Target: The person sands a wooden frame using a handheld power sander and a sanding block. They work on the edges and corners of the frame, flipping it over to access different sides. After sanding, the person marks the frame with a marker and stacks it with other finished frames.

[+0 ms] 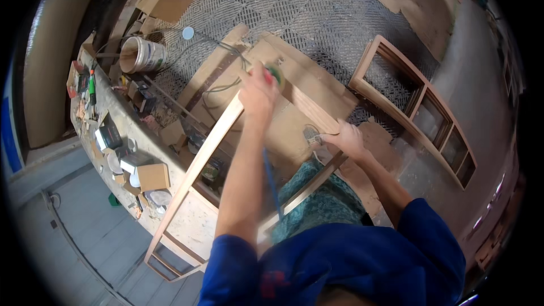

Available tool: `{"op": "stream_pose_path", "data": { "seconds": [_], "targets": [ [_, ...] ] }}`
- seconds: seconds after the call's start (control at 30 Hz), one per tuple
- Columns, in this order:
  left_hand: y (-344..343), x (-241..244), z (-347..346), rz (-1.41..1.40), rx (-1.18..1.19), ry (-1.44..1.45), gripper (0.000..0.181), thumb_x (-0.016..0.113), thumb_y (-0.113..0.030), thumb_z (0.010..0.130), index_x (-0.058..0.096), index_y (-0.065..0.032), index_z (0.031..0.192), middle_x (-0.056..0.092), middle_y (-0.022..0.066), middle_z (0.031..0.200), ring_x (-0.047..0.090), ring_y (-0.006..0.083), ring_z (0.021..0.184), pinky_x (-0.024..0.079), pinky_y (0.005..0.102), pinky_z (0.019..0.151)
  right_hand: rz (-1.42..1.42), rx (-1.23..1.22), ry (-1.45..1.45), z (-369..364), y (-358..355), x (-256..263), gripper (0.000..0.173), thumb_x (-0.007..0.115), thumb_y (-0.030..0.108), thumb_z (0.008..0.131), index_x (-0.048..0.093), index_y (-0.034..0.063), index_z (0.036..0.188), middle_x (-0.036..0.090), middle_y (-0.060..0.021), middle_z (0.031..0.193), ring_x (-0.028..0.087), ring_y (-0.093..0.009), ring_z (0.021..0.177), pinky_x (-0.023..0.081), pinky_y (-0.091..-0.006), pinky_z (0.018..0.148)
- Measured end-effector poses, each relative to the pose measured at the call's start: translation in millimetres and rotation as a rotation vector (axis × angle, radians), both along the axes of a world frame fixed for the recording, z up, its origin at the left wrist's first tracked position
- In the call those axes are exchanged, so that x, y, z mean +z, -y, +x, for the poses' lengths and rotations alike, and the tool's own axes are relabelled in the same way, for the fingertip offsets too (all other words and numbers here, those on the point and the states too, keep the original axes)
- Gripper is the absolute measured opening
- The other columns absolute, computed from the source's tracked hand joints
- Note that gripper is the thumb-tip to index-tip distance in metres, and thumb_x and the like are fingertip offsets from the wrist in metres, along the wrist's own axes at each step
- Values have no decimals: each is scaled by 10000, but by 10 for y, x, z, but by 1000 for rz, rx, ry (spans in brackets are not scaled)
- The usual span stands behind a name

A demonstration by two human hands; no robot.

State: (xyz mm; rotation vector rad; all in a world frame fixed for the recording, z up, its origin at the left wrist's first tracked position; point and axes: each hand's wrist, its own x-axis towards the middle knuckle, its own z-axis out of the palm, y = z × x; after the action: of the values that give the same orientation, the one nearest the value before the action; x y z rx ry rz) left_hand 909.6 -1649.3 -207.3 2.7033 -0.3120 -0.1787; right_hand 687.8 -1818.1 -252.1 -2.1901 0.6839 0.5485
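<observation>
My left hand (259, 89) is closed on a power tool (276, 75) with green and red parts, blurred; I cannot tell its exact kind. The tool is at the far corner of an unpainted wooden frame (210, 148) with dividing bars. On the end of the frame's wide rail (312, 110), my right hand (348, 139) grips the wood near the other corner. The frame lies slanted across the workbench, reaching out past its edge. Behind my forearm and blue sleeve, part of the frame is hidden.
Small boxes (146, 176), scraps and a green-handled tool (92, 87) litter the workbench (195, 221). A white bucket (142, 55) stands beyond it. Dark cables (225, 46) cross the cardboard (272, 131) on the floor. Another wooden frame (410, 114) stands at the right.
</observation>
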Motion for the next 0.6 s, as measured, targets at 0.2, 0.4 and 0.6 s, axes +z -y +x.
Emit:
{"op": "stream_pose_path", "data": {
  "seconds": [0.2, 0.4, 0.6],
  "targets": [
    [22, -57, -193, 3, -100, -54, 422, 744, -174, 850, 569, -154, 1234, 545, 243, 1161, 704, 426, 860, 607, 516, 735, -77, 3, 126, -84, -19, -342, 590, 803, 532, 782, 715, 38, 1091, 733, -262, 988, 690, -465, 974, 537, -524, 845],
    [-1264, -6, -472, -100, 152, 50, 367, 747, -203, 842, 591, -164, 1171, 568, 234, 1095, 677, 432, 833, 565, 534, 707, 12, -24, 156, -65, -154, -193, 442, 765, 321, 904, 689, -23, 1171, 732, -198, 956, 709, -305, 887, 521, -388, 815],
    [-3450, 80, -1236, 7, 491, -45, 448, 754, -233, 832, 576, -188, 1241, 532, 234, 1185, 683, 456, 883, 578, 546, 746, -281, 80, -104, -132, -142, -173, 624, 699, 537, 922, 672, 48, 1309, 743, -164, 1127, 713, -328, 1037, 531, -462, 877]
  ]
}}
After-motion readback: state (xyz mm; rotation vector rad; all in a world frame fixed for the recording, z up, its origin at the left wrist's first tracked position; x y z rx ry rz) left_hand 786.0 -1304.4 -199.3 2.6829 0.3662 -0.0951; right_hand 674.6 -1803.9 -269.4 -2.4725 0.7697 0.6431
